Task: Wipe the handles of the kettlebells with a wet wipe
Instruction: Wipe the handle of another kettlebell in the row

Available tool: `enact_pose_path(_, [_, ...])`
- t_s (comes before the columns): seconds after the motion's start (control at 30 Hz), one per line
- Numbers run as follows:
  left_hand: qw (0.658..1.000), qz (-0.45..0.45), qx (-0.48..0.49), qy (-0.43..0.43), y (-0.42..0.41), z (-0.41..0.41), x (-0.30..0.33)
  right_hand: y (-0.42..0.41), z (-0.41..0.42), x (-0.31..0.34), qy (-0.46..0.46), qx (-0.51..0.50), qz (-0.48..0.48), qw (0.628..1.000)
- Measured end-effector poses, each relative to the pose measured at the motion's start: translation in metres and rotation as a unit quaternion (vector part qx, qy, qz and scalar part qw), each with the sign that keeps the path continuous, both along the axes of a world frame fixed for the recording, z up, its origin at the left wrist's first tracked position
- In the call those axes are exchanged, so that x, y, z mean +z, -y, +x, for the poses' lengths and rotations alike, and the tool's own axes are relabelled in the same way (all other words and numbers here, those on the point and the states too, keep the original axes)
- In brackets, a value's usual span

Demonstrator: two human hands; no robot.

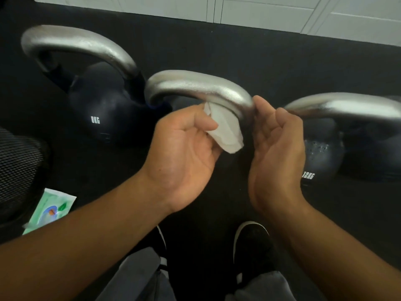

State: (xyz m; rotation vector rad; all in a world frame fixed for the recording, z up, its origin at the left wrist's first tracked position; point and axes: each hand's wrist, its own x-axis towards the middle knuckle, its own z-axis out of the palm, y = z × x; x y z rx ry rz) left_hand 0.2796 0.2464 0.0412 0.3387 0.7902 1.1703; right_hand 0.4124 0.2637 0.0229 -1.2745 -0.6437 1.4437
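Three black kettlebells stand in a row on the dark floor, each with a silver handle. The left one (pixel 102 105) is marked 8KG, the right one (pixel 321 157) 12KG. The middle kettlebell's handle (pixel 195 88) arches in front of me, its body hidden behind my hands. My left hand (pixel 184 153) pinches a white wet wipe (pixel 225 129), which is draped over the right end of that middle handle. My right hand (pixel 277 146) is cupped with relaxed fingers, its fingertips against the same end of the handle, next to the wipe.
A green wet-wipe packet (pixel 51 209) lies on the floor at the lower left beside a black mesh object (pixel 19 170). My shoes (pixel 251 242) and grey trousers show at the bottom. A white wall (pixel 260 11) runs along the back.
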Motion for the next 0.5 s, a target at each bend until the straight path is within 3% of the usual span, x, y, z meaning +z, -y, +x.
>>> enact_pose_path(0.2, [0.990,-0.008,0.075,0.119,-0.002,-0.014,0.004,-0.014,-0.001,-0.002,0.036,0.040,0.038,0.998])
enact_pose_path(0.5, [0.995,0.012,0.048,0.088,0.005,-0.010,0.002,-0.016,0.002,-0.004,0.103,0.060,0.047,0.992])
